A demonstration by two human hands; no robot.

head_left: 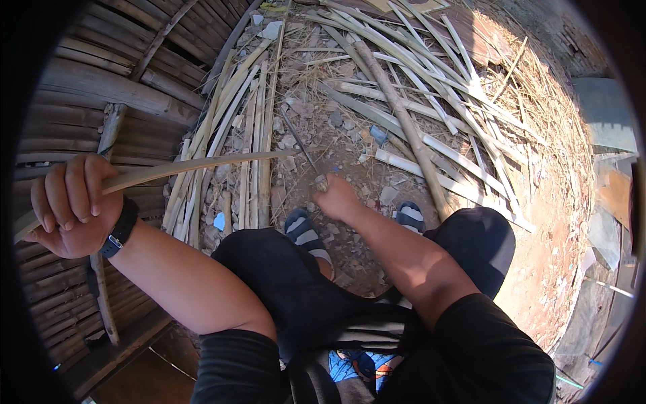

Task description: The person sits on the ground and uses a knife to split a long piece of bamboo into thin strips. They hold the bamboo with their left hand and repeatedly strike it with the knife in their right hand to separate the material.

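The person sits or squats over a dirt floor [336, 141] littered with split bamboo, and the work in hand looks like dressing a single strip: the left hand [70, 205] is clenched around a long, pale bamboo strip [202, 163], the fingers [67, 192] wrapped fully over it with the thumb tucked below, so that the strip runs from beyond the fist across to the right and ends above the ground near a bundle of slats [235, 155]. A dark wristband [120, 227] sits on that wrist. The right hand [336, 198] is lowered near the ground between the two striped sandals [306, 232], closed on the handle of a dark, slim blade [299, 145] that points away from the body; its fingers are turned under, so how tightly they grip cannot be told. Strip and blade are apart at this instant. By my judgement the next move calls for bringing the strip's free end and the blade together, keeping the left fist firm so the strip does not flex or slide, and keeping the edge clear of the feet. A woven bamboo panel [101, 87] stands at the left.
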